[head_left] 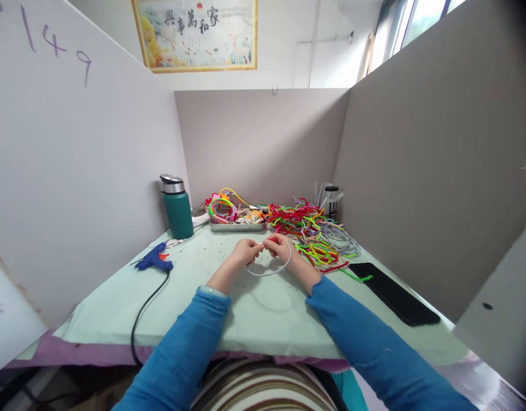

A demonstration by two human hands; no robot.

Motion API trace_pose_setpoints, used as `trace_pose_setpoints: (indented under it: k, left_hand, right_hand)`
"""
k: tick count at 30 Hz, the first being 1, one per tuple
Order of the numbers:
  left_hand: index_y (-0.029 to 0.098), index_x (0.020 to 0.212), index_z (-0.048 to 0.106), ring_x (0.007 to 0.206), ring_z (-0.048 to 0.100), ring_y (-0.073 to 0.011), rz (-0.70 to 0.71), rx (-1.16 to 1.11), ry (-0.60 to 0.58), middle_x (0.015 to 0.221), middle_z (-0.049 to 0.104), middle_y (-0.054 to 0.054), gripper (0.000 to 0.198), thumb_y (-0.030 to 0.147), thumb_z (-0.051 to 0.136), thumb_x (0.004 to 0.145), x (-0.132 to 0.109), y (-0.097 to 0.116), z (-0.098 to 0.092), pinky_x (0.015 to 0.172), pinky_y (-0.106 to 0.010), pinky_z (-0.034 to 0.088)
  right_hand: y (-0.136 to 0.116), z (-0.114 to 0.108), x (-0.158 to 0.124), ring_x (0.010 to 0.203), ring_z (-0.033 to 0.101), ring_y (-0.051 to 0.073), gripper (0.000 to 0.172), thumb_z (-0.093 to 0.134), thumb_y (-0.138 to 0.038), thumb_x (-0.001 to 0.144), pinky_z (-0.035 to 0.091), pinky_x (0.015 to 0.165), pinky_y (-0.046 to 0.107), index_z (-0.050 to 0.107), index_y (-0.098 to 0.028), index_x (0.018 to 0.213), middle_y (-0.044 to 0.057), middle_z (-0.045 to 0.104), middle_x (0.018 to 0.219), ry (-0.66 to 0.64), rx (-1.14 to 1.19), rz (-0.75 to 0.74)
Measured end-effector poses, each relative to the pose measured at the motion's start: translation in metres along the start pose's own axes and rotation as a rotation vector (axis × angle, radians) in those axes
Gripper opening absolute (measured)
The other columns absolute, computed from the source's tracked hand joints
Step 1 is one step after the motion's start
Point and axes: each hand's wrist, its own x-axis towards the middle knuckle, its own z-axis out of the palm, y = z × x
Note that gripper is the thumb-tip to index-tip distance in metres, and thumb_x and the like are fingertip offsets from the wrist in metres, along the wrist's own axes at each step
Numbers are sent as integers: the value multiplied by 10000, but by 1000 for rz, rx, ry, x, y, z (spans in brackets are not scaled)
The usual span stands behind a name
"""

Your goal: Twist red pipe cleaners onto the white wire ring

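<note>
Above the middle of the table, my left hand (246,252) and my right hand (280,246) meet with fingertips pinched close together. Between them they hold a thin white hoop (267,274), whose curve hangs down toward me and passes in front of my right wrist. A small red piece (274,240) shows at my right fingertips; it looks like fuzzy craft stem, but its shape is mostly hidden. My fingers cover the spot where the hoop and the red piece come together.
Behind my hands stands a metal tray (237,227) with colourful wrapped hoops (222,208). Pipe cleaners (295,217) pile up at right, beside grey hoops (342,240) and a black phone (393,294). A blue glue gun (155,258) and green bottle (177,211) are left. Partitions (263,142) enclose the table.
</note>
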Motion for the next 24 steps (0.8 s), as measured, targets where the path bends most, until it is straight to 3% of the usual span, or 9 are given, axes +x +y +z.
trace_pose_setpoints:
  k: [7,11,18,24]
  left_hand:
    - [123,707,567,371,377,-42,-63,-277,-99,539,501,37,267,376,616,778,-9,8,-4,395,-212,257]
    - [112,784,590,384,394,-36,-73,-295,-90,680,581,4,173,285,599,795,-11,12,-4,386,-214,267]
    - [117,748,574,359,366,-41,-85,-212,-59,586,533,23,140,220,524,828,-12,15,-2,385,-215,264]
    - [149,668,508,369,387,-60,-113,-336,-161,492,445,41,164,232,513,809,-11,12,-3,383,-211,239]
  right_hand:
    - [1,-3,3,449,398,93,291,616,-451,698,311,457,235,554,-166,691,-54,455,472,9,23,9]
    - [-2,-4,1,450,397,92,276,601,-438,716,306,463,238,552,-167,697,-52,461,479,23,15,-12]
    - [-3,-3,0,451,387,90,275,594,-438,729,292,461,237,556,-168,697,-56,447,473,16,-5,-24]
    - [3,-2,3,451,396,92,279,600,-442,719,300,459,236,559,-167,694,-51,459,478,17,8,-13]
